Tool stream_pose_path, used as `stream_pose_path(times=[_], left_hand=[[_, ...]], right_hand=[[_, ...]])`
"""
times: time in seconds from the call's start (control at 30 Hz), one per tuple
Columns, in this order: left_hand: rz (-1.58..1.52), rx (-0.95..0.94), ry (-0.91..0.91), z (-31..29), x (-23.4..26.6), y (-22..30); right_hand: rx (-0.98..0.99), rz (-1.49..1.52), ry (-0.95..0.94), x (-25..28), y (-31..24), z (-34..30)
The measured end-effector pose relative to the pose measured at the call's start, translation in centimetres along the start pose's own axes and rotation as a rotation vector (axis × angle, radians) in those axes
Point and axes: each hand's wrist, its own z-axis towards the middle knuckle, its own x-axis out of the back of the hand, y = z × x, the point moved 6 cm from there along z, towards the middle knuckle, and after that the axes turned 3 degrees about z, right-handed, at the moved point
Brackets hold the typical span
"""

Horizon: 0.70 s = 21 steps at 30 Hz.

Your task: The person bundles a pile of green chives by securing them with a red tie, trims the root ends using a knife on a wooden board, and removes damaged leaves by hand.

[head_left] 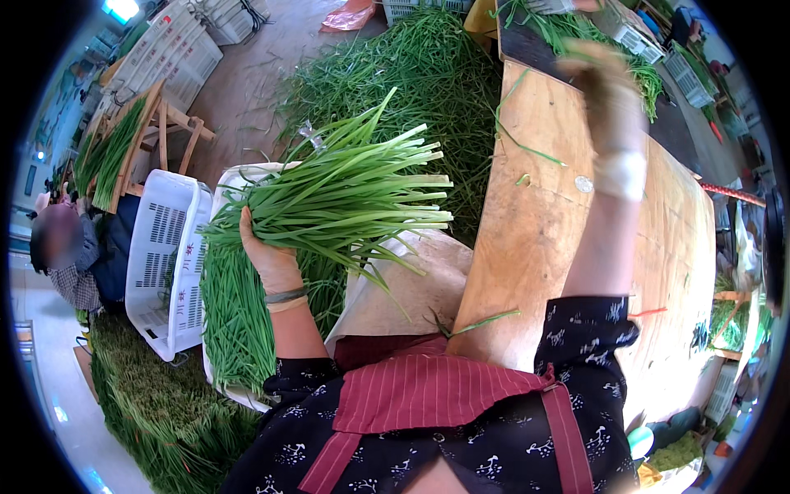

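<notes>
A thick bunch of long flat green leaves with pale cut ends, which look like garlic chives (346, 198), lies in my left hand (271, 262). That hand wears a pale glove with a band at the wrist, and its fingers are wrapped round the leafy end. The pale ends point right. Beneath the bunch stands a white crate of chives (234, 309). My right hand (605, 86), gloved too, is stretched out over the far end of the wooden table, close to loose chives (646, 74). Motion smears its fingers, so their grip is unclear.
A large heap of loose chives (395, 66) covers the floor ahead. The plywood tabletop (535, 214) is on my right, with stray leaves on it. A white crate (156, 255) stands tilted at left, beside a seated person (66, 247). Another person's gloved hand (550, 6) shows at the far edge.
</notes>
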Motion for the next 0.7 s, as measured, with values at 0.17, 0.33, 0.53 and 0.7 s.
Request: stream_pose_path(times=[0.17, 0.33, 0.53, 0.7], left_hand=[[-0.007, -0.011, -0.059, -0.4, -1.1, 0.2], [0.051, -0.016, -0.030, -0.2, -1.8, -0.1], [0.116, -0.026, 0.047, 0.3, -3.4, 0.4], [0.166, -0.090, 0.059, 0.5, -4.8, 1.4]], right_hand=[[-0.269, -0.211, -0.748, -8.8, 8.0, -2.6], [-0.216, 0.080, -0.926, -14.8, 6.5, -6.2], [-0.437, 0.502, -0.739, -14.6, 3.1, -5.3], [-0.127, -0.034, -1.038, -15.4, 2.0, -4.3]])
